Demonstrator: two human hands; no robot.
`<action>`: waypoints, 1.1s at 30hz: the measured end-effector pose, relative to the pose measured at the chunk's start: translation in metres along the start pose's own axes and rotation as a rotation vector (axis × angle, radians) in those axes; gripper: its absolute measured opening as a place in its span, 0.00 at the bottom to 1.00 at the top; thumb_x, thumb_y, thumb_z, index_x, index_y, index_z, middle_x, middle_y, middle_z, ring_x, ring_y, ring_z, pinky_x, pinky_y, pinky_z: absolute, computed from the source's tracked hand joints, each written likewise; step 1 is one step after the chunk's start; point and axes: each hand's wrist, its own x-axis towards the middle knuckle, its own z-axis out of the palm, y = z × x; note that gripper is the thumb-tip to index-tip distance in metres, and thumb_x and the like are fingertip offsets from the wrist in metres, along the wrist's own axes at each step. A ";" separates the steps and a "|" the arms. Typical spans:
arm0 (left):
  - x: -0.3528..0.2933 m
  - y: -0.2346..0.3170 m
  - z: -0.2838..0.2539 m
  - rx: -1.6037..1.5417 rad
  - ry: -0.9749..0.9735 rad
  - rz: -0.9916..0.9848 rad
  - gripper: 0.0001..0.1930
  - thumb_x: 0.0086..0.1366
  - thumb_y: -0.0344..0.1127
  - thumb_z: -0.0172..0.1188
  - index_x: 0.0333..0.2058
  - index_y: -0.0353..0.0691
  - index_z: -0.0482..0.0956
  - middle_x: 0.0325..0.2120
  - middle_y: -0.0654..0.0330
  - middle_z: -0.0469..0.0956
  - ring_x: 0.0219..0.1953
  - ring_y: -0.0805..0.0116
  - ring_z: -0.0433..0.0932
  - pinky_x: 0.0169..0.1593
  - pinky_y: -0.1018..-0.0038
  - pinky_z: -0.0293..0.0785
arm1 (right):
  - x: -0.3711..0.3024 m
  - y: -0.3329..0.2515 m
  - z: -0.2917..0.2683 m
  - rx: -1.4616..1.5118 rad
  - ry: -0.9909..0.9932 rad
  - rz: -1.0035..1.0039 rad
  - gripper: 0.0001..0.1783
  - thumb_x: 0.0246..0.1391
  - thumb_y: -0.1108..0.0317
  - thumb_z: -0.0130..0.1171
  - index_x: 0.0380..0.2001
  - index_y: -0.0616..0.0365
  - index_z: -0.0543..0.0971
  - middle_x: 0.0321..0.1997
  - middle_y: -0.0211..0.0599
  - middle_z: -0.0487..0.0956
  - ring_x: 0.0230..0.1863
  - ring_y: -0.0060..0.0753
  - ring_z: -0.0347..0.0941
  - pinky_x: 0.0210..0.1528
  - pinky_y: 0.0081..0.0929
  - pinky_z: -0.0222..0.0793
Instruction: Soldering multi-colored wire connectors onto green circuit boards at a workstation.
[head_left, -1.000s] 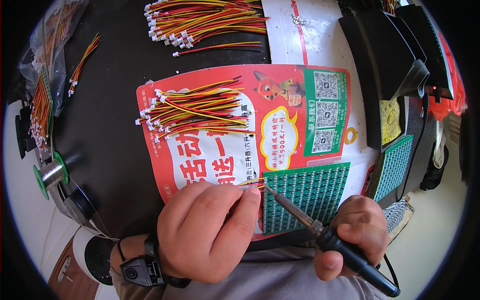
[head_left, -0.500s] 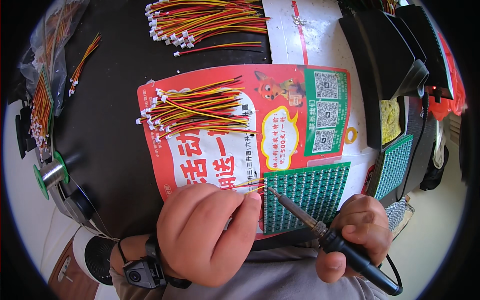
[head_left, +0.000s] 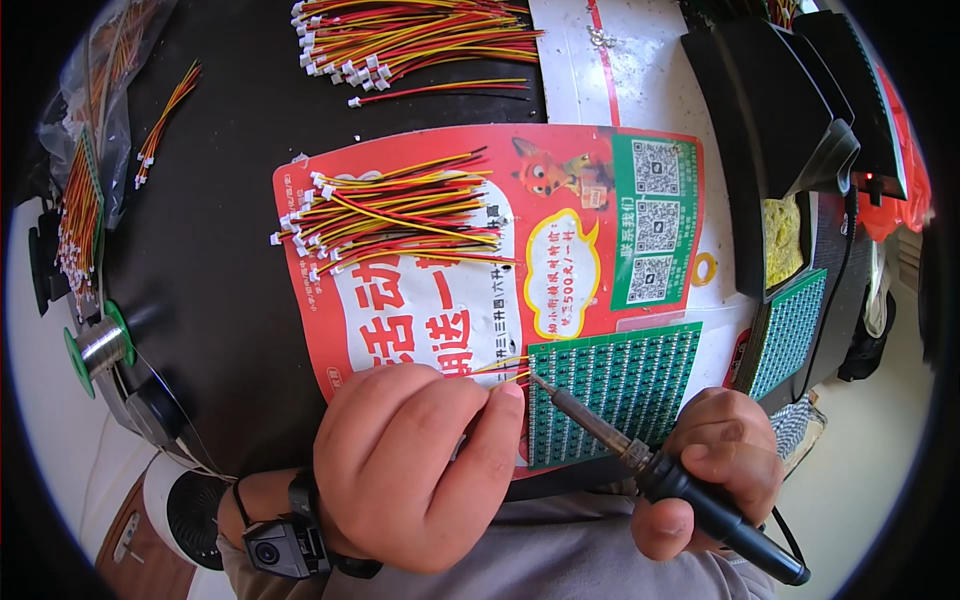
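Observation:
My left hand (head_left: 415,460) is closed on a small red, yellow and black wire lead (head_left: 497,368), holding its bare ends at the left edge of a green circuit board panel (head_left: 620,385). My right hand (head_left: 725,465) grips a black-handled soldering iron (head_left: 660,470); its metal tip touches the wire ends at the board's upper left corner. A camera band sits on my left wrist (head_left: 285,545).
A bundle of the same wire leads (head_left: 395,215) lies on a red printed sheet (head_left: 560,250); another bundle (head_left: 400,40) lies farther back. A solder spool (head_left: 95,345) stands at left, a second green board (head_left: 790,330) and black stand with yellow sponge (head_left: 785,225) at right.
The soldering iron tip has shifted slightly toward the wire ends; both hands otherwise stay in place.

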 end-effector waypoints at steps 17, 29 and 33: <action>0.002 0.001 0.000 -0.021 0.006 -0.015 0.15 0.45 0.16 0.66 0.36 0.29 0.83 0.25 0.56 0.76 0.23 0.62 0.73 0.26 0.71 0.70 | 0.000 0.002 0.011 -0.038 0.121 -0.098 0.22 0.55 0.51 0.63 0.34 0.57 0.68 0.18 0.29 0.65 0.17 0.23 0.61 0.18 0.23 0.53; 0.005 0.002 0.005 -0.023 0.042 -0.043 0.15 0.44 0.16 0.67 0.35 0.31 0.84 0.26 0.57 0.76 0.25 0.62 0.73 0.27 0.71 0.69 | -0.008 0.004 0.004 -0.003 0.175 -0.036 0.26 0.62 0.44 0.57 0.41 0.58 0.68 0.20 0.31 0.66 0.20 0.24 0.63 0.19 0.22 0.55; 0.004 0.005 0.002 0.001 0.095 -0.034 0.16 0.43 0.16 0.67 0.35 0.33 0.84 0.27 0.57 0.77 0.27 0.61 0.74 0.27 0.71 0.69 | -0.016 0.008 -0.009 0.119 0.144 -0.026 0.29 0.62 0.42 0.58 0.42 0.61 0.68 0.20 0.32 0.67 0.20 0.27 0.64 0.19 0.23 0.57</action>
